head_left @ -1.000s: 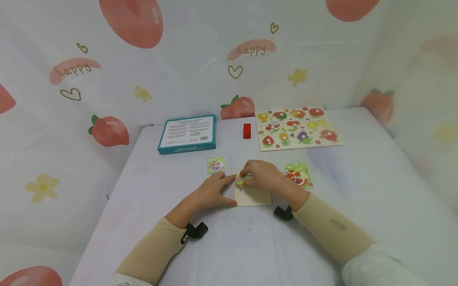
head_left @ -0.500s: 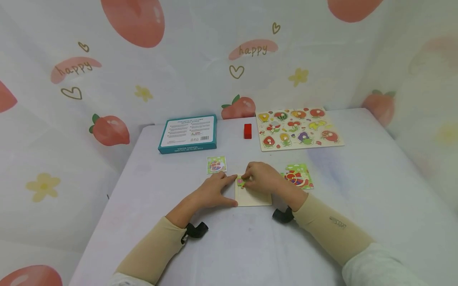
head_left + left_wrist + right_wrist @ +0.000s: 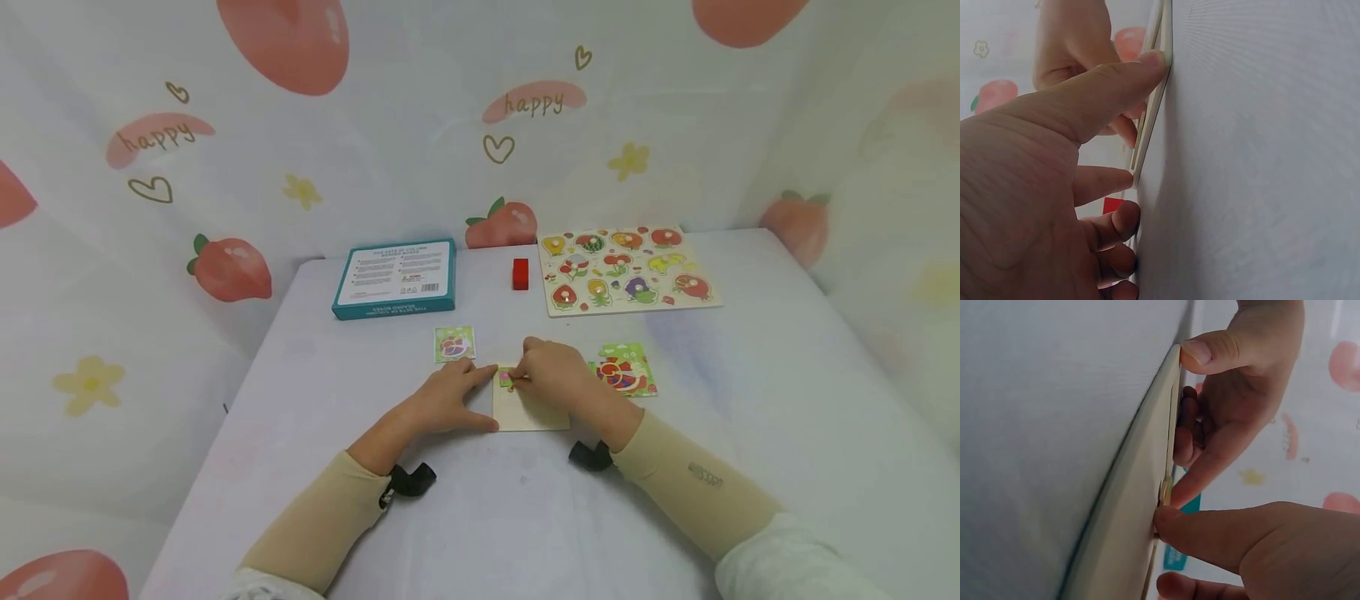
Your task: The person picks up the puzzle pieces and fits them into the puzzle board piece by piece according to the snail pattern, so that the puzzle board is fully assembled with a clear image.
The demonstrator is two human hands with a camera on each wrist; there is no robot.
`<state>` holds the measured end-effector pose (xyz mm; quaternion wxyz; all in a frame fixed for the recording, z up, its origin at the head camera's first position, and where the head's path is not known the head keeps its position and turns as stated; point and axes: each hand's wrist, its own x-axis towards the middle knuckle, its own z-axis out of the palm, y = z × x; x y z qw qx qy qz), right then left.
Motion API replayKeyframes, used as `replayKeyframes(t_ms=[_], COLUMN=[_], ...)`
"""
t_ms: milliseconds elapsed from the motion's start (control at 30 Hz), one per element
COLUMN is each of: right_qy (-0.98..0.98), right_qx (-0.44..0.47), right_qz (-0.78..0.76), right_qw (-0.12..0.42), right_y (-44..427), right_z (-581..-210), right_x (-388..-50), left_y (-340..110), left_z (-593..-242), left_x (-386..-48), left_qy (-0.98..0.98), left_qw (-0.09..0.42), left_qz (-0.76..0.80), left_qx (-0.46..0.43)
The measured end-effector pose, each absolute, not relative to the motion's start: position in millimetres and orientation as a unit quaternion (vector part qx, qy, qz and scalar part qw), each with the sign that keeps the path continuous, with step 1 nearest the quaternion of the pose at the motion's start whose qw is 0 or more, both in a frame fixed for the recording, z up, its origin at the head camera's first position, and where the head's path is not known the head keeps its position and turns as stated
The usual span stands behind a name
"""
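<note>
A small green puzzle piece with a pink spot [image 3: 505,378] lies at the far left corner of a pale wooden puzzle tray [image 3: 525,412]. My right hand [image 3: 557,375] pinches this piece; in the right wrist view its thumb [image 3: 1175,524] is against the piece's edge. My left hand [image 3: 442,402] lies at the tray's left side, thumb touching the near corner and index finger the far one. Its other fingers bend loosely in the left wrist view. The right fingers partly cover the piece and the tray's far side.
A small picture card [image 3: 454,343] lies beyond the left hand. Joined puzzle pieces [image 3: 626,369] lie right of the tray, partly behind the right wrist. Farther back are a teal box [image 3: 395,279], a red block [image 3: 521,274] and a fruit knob puzzle board [image 3: 628,271].
The right hand has brought the green piece from a tilted position down to the tray's far left corner, where it lies flatter. The left hand has kept its place.
</note>
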<state>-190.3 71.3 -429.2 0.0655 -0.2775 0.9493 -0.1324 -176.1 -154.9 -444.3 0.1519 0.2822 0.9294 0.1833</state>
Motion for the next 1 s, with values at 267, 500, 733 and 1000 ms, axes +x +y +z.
replayKeyframes(t_ms=[267,500,733,1000], right_qy=[0.955,0.955,0.949,0.944], right_qx=[-0.278,-0.267,-0.280,-0.281], right_qz=[-0.092,-0.116,-0.133,-0.171], right_qw=[0.048,0.051,0.058,0.030], right_y=[69,69,72,87], right_z=[-428,-430,-429,-405], right_x=[-186,-188,-194,-194], left_y=[-154,-154,-156,-154], left_z=[-445,-444,-445,-442], left_x=[-175,-176,-176,-175], left_qy=[0.930,0.931,0.930,0.929], left_qw=[0.154,0.151,0.149,0.152], left_qz=[0.183,0.176,0.183,0.182], left_qx=[0.279,0.281,0.283,0.283])
